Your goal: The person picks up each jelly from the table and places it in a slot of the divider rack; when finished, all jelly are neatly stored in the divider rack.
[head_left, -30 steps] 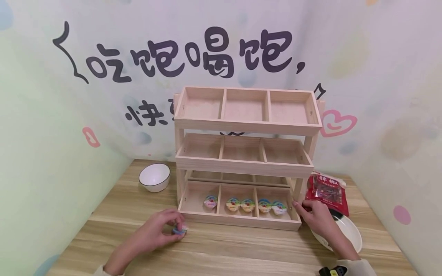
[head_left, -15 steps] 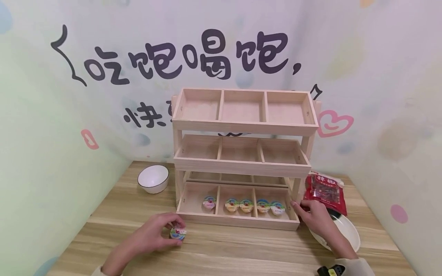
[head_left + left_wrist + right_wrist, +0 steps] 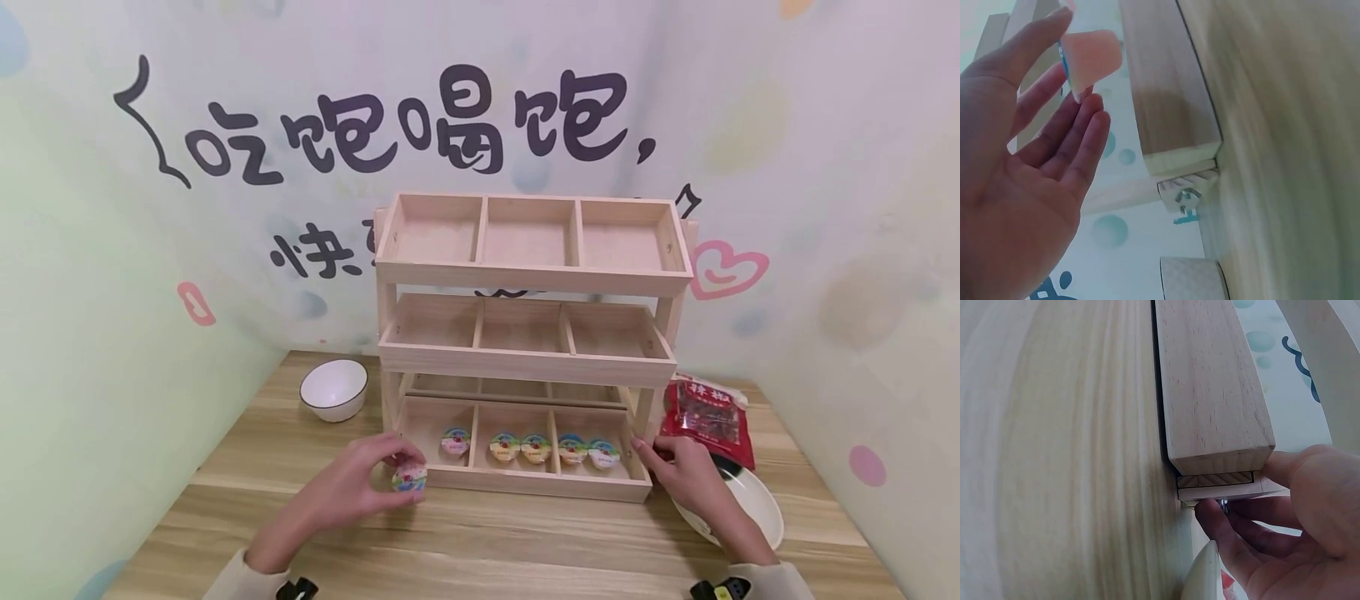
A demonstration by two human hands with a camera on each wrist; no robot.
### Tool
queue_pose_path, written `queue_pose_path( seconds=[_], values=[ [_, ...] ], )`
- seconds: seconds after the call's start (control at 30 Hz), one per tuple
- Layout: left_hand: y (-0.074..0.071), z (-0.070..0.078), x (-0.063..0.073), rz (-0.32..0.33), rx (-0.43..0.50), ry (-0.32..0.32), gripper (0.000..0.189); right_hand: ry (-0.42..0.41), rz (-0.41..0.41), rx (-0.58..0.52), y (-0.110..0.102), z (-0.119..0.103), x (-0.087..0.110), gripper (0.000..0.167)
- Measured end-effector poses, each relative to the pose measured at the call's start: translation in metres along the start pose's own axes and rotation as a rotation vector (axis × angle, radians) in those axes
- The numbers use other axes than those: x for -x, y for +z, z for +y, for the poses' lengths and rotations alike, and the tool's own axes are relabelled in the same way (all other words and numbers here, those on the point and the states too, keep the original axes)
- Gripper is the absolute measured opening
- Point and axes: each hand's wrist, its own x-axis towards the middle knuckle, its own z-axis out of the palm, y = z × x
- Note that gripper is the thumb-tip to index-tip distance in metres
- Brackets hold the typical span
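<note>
My left hand [image 3: 363,483] pinches a small jelly cup [image 3: 409,477] with a printed lid, held at the front left corner of the wooden rack [image 3: 517,482]. In the left wrist view the jelly cup [image 3: 1092,57] shows its pink body between thumb and fingers. The rack has three tiers, each split into three compartments. Several jelly cups lie in its bottom tier: a pink-lidded cup [image 3: 455,442] in the left compartment, two in the middle, two in the right. At the bottom tier's right end, my right hand [image 3: 686,475] grips the rack's side [image 3: 1219,487].
A white bowl [image 3: 333,392] stands left of the rack on the wooden table [image 3: 480,550]. To the right lie a red bag of dried chillies [image 3: 708,412] and a white plate [image 3: 761,504], partly behind my right forearm. A printed cloth wall [image 3: 480,33] hangs behind.
My left hand has raised the jelly cup from near the table and carried it right, toward the rack's left corner. The right hand keeps its grip on the rack.
</note>
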Motion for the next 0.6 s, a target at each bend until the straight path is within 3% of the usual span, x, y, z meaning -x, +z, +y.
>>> queue_pose_path(
  seconds=[0.23, 0.6],
  values=[
    [0.002, -0.004, -0.027, 0.04, -0.072, -0.025, 0.035, 0.005, 0.003, -0.008, 0.001, 0.0, 0.001, 0.037],
    [0.008, -0.014, -0.061, 0.101, -0.053, -0.098, 0.034, 0.016, 0.002, -0.005, 0.002, 0.001, 0.0, 0.039]
  ],
)
